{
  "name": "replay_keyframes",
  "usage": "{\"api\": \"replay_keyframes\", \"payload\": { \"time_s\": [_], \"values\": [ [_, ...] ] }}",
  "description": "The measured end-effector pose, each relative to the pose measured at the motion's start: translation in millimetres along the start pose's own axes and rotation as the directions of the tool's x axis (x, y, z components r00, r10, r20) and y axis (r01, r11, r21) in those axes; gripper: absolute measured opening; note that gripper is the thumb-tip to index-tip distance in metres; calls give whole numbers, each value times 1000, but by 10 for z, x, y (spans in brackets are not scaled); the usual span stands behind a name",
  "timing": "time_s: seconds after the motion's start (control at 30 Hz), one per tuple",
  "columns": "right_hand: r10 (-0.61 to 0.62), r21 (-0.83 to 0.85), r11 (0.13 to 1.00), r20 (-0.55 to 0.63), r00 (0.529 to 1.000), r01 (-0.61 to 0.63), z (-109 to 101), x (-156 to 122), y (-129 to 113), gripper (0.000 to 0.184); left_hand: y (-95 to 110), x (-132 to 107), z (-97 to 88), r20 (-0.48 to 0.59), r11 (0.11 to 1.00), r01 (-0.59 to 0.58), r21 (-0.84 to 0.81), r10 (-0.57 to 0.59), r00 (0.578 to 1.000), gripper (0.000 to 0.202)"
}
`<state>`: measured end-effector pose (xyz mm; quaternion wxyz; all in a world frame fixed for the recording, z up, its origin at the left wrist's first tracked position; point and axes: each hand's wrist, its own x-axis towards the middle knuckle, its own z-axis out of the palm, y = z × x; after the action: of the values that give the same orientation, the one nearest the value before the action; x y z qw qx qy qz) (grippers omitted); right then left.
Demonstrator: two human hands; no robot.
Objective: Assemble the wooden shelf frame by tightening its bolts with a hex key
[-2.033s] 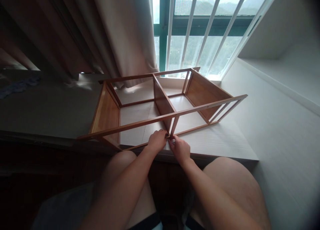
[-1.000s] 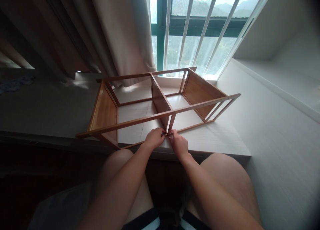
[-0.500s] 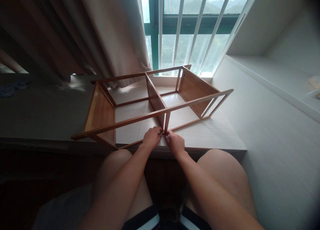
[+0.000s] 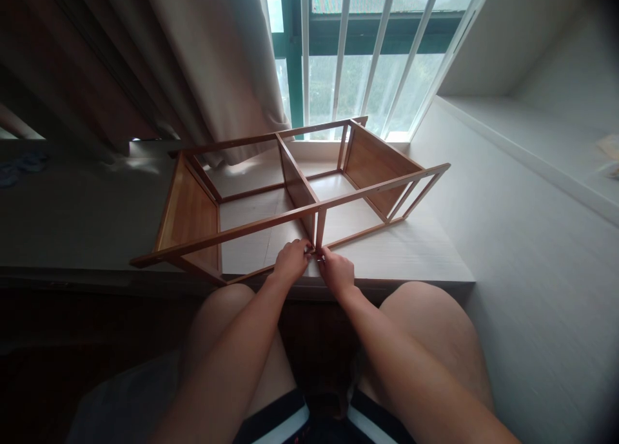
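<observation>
A wooden shelf frame (image 4: 297, 183) lies on its side along the window ledge (image 4: 416, 257), its lower near rail partly hidden behind the left hand (image 4: 291, 261). A small shiny piece at the fingertips is too covered to identify. The frame stretches before both hands, which meet the foot of its middle post, the left hand on one side, the right hand (image 4: 337, 271) on the other. Their fingers are curled nearly closed; exactly what they pinch, I cannot tell. Beyond hangs a curtain (image 4: 217, 64), cut off above, beside a barred window (image 4: 372, 77).

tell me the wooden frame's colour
The wooden frame is reddish brown, clearest in the head view.
</observation>
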<state>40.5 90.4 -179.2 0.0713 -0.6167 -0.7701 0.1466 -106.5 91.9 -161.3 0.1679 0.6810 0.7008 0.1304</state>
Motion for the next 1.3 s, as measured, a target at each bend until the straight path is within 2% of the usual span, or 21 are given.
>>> {"api": "replay_keyframes", "payload": {
  "time_s": [0.4, 0.57, 0.73, 0.87, 0.97, 1.07, 1.17, 1.3],
  "values": [
    [40, 40, 998, 8, 999, -41, -27, 18, -15, 36, -2, 12, 12, 8, 1000, 14, -16, -14, 1000, 25],
    [69, 67, 995, 7, 998, -69, -73, 15, -48, 31, -31, 39, 18, 17, 999, 5, -48, -4, 1000, 24],
    [163, 204, 964, 42, 986, -168, -153, 15, -18, 29, -84, 59, 26, 19, 998, 1, -59, 0, 1000, 24],
    [142, 287, 943, 114, 983, -170, -174, 6, 72, 22, -111, 50, 21, 9, 998, 2, -70, -1, 1000, 28],
    [106, 315, 939, 113, 988, -137, -162, -13, 111, 21, -117, 51, 26, -34, 993, -9, -118, 5, 999, 34],
    [82, 347, 931, 103, 991, -113, -174, -42, 118, 22, -99, 75, 31, -112, 980, -13, -198, -9, 994, 28],
    [19, 329, 941, 180, 983, -79, -222, -89, 118, 25, -48, 106, 18, -201, 965, 18, -262, -73, 977, 23],
    [-15, 213, 976, 245, 969, -39, -275, -163, 122, 34, 51, 135, -16, -280, 951, 7, -309, -98, 955, 33]
  ]
}}
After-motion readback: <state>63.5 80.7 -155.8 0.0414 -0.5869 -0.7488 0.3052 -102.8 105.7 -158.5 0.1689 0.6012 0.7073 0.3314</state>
